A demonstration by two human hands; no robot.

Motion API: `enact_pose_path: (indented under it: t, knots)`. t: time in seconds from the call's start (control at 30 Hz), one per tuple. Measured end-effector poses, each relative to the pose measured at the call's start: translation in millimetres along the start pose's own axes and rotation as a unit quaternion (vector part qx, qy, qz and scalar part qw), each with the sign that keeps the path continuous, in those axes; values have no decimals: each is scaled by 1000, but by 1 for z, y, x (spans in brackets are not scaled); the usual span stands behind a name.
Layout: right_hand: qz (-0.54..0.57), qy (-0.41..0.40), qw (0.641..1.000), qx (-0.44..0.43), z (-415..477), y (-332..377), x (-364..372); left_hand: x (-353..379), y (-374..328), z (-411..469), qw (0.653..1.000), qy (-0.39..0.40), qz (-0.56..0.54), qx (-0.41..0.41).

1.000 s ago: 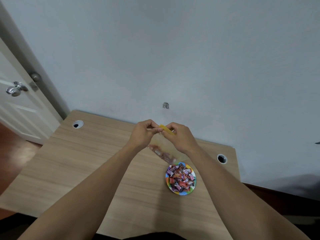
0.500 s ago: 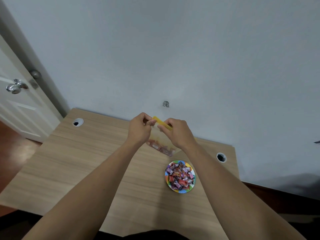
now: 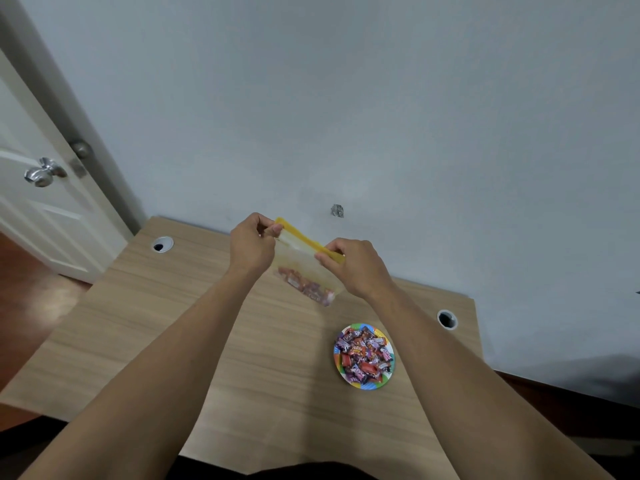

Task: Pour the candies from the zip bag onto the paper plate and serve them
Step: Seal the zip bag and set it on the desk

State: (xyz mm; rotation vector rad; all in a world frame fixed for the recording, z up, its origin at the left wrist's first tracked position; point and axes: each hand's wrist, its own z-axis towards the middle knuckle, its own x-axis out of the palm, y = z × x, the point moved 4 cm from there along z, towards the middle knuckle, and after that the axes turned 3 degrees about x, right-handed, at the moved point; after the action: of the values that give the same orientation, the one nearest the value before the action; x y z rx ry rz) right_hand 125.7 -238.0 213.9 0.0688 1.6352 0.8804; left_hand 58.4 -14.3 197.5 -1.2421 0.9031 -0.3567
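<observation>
Pale wood-grain counter [image 3: 145, 327] against a grey wall. My left hand [image 3: 250, 249] and right hand [image 3: 356, 266] pinch the yellow zip strip of the clear plastic zip bag [image 3: 304, 268], raised above the counter, some wrapped candies [image 3: 306, 287] inside. Colourful paper plate [image 3: 370, 385] already heaped. Judged step: zip handling; next, serving the plate.

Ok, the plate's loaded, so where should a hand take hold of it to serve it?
Grip the paper plate by its bare coloured rim on the near edge, coming in low from the person's side, probably with fingers slid underneath. The candies are heaped across the middle, so only the rim is free, and a thin plate likely needs support from below to stay level.
</observation>
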Motion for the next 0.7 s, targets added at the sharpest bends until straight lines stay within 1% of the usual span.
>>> enact_pose_path:
  t: [0.23, 0.47, 0.7]
  knots:
    - [-11, 21, 1000, 4, -7, -5, 6, -25, 19, 10, 999, -20, -21, -34]
    - [-10, 40, 999, 14, -11, -12, 14, -35, 33, 8, 998, -23, -21, -58]
    - [-42, 58, 997, 13, -13, -20, 18, -36, 53, 8, 997, -13, -10, -71]
